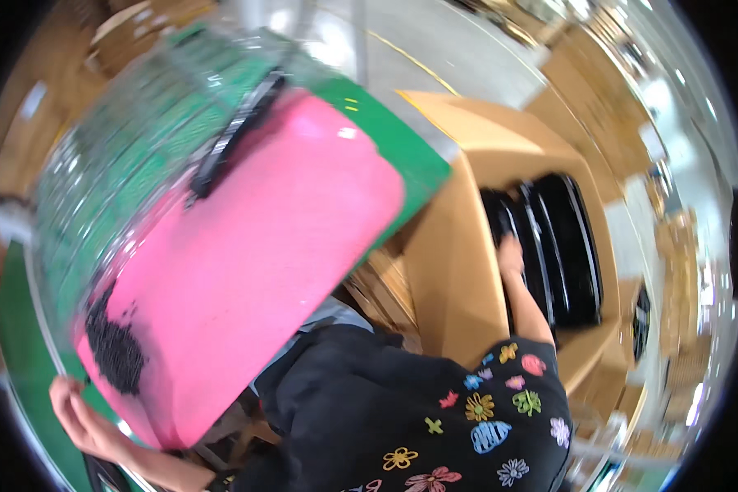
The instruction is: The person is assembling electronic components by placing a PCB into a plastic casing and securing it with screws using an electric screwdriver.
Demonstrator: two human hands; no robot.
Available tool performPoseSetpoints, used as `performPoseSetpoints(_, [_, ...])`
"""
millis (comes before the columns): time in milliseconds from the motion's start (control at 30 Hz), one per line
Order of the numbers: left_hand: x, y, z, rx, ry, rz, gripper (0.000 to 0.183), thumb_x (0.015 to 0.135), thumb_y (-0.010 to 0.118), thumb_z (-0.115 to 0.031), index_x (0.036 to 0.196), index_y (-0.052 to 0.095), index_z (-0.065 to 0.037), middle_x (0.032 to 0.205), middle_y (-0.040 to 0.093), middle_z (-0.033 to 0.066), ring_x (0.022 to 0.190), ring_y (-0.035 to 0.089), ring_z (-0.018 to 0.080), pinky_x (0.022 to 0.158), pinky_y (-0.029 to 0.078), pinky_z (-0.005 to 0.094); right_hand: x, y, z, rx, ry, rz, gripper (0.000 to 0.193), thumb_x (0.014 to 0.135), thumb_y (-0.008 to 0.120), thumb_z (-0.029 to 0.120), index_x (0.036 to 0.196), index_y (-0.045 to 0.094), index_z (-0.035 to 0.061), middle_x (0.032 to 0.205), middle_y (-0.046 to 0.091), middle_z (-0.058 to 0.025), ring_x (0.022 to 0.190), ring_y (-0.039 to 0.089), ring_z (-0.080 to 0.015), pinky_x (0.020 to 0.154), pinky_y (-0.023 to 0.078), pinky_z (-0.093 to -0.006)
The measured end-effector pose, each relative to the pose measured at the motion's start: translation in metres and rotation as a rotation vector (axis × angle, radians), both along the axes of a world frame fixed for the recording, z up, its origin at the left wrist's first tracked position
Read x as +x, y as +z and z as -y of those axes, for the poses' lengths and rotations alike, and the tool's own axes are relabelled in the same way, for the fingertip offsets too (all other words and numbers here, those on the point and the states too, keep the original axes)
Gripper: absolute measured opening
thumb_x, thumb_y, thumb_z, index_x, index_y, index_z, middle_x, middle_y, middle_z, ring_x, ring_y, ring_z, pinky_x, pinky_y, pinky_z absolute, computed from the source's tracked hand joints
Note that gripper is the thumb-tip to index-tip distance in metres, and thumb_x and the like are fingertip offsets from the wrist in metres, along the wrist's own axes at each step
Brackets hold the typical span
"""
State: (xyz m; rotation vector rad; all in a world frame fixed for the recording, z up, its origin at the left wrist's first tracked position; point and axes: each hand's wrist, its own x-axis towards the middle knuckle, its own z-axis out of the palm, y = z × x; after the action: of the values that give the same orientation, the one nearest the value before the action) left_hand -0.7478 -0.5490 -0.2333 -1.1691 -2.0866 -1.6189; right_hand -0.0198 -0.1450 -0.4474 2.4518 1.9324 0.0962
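Note:
My left hand point(82, 420) is at the near left corner of a pink mat point(254, 246), its fingers curled together by a tiny dark piece. Next to it on the mat is a pile of small black pieces point(116, 348), too fine to tell their kind. My right arm stretches into an open cardboard box point(451, 254) on the right. There my right hand point(511, 256) touches the near side of glossy black panels point(558, 246) standing in a row. Blur hides how its fingers are set.
A long black bar point(236, 135) lies along the mat's far edge. Beyond it, clear plastic wrapped parts point(139, 156) cover the green table point(418, 168). More cardboard boxes point(599, 90) stand at the far right, and flattened cardboard point(385, 287) sits between table and box.

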Motion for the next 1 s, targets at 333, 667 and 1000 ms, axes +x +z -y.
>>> performPoseSetpoints(333, [0.009,0.074,-0.004,0.305,-0.033,-0.456,0.04,0.09,0.07,-0.014,0.121,0.056,0.005,0.116,0.053,0.0199,0.1,0.052,0.0308,0.085,0.046,0.0383,-0.007,0.026,-0.037,0.079,0.08,-0.245,0.025,0.091,0.067,0.028,0.094,0.063,0.0031,0.089,0.07,-0.015,0.08,0.067,-0.0309,0.07,0.052,-0.0412])
performPoseSetpoints(667, [0.021,0.108,-0.057,0.412,0.0,-0.779,0.041,0.091,0.069,-0.019,0.122,0.056,0.004,0.118,0.055,0.0183,0.101,0.055,0.0302,0.087,0.047,0.0365,-0.153,-0.052,-0.113,0.235,0.305,-0.944,0.019,0.092,0.066,0.022,0.091,0.062,0.0035,0.083,0.067,-0.01,0.076,0.064,-0.0235,0.067,0.05,-0.0373])
performPoseSetpoints(1000, [0.023,0.12,-0.032,0.306,-0.111,-0.756,0.043,0.092,0.069,-0.023,0.123,0.057,0.004,0.12,0.057,0.0168,0.101,0.058,0.0297,0.089,0.049,0.0347,-0.075,0.02,-0.028,0.148,0.302,-1.353,0.014,0.094,0.064,0.017,0.088,0.061,0.0039,0.078,0.065,-0.0049,0.072,0.06,-0.0162,0.063,0.048,-0.0333])
